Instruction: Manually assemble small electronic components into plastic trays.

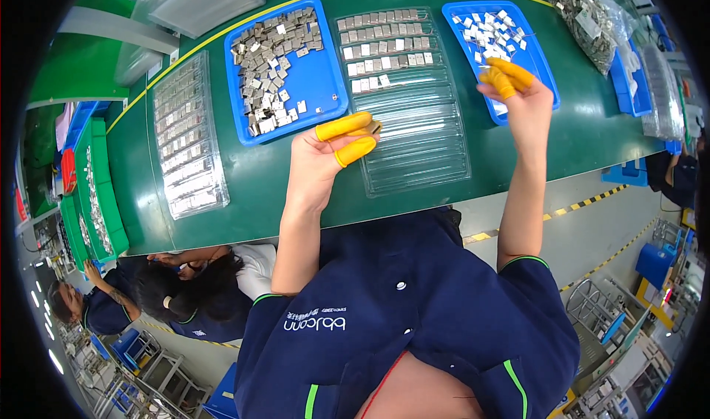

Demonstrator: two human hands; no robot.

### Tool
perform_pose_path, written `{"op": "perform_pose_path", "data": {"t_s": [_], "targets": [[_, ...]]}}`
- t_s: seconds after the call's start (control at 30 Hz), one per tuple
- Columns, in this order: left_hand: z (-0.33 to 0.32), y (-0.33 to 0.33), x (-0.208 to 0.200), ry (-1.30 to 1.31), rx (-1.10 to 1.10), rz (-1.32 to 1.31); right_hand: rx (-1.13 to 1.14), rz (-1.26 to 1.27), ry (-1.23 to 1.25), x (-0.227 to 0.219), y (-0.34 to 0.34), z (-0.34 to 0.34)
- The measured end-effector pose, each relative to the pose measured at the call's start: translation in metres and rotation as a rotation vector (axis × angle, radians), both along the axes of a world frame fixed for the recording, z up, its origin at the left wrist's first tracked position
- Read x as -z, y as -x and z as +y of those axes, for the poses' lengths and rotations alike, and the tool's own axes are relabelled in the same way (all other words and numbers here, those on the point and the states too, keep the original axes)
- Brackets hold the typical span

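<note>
Shirt (399, 323): navy cloth is seen nearest.
Left hand (314, 156): a small metallic piece (376, 127) is pinched in yellow-covered fingertips (355, 151) above the clear tray (418, 173).
Right hand (523, 99): fingers (501, 84) are bunched over the right-hand blue tray (537, 58); whether anything is grasped cannot be told.
Piece handling: edges are best gripped lightly, faces left visible.

Bright light, glare on clear tray (421, 149), bowed edges (fisheye)

On the table (251, 191), left to upper right in the frame, lie one slotted tray (213, 145), a parts bin (316, 79), another slotted tray (421, 134), a second bin (534, 58), a bag (584, 23).
</note>
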State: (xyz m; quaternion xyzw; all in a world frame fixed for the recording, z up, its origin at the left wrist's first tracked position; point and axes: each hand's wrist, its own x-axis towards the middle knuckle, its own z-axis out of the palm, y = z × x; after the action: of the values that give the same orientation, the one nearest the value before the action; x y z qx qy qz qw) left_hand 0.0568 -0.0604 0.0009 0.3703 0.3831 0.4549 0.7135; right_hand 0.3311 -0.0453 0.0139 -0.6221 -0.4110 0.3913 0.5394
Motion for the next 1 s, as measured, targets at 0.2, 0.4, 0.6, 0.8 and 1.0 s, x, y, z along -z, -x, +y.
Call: {"op": "perform_pose_path", "data": {"t_s": [0.2, 0.4, 0.6, 0.8, 1.0], "targets": [[0.004, -0.004, -0.002, -0.032, -0.132, -0.014, -0.176, 0.290, -0.002, -0.007, 0.055, -0.004], [0.002, -0.007, 0.004, -0.042, -0.279, -0.140, -0.261, 0.219, -0.028, -0.001, 0.077, 0.000], [-0.004, -0.008, 0.019, -0.067, -0.278, -0.038, -0.332, 0.220, -0.044, -0.002, 0.090, -0.004], [-0.002, -0.015, 0.009, 0.008, -0.227, -0.021, -0.348, 0.174, -0.022, 0.000, 0.098, -0.009], [-0.002, -0.012, 0.012, 0.023, -0.222, -0.049, -0.327, 0.090, -0.097, 0.002, 0.094, -0.013]]}}
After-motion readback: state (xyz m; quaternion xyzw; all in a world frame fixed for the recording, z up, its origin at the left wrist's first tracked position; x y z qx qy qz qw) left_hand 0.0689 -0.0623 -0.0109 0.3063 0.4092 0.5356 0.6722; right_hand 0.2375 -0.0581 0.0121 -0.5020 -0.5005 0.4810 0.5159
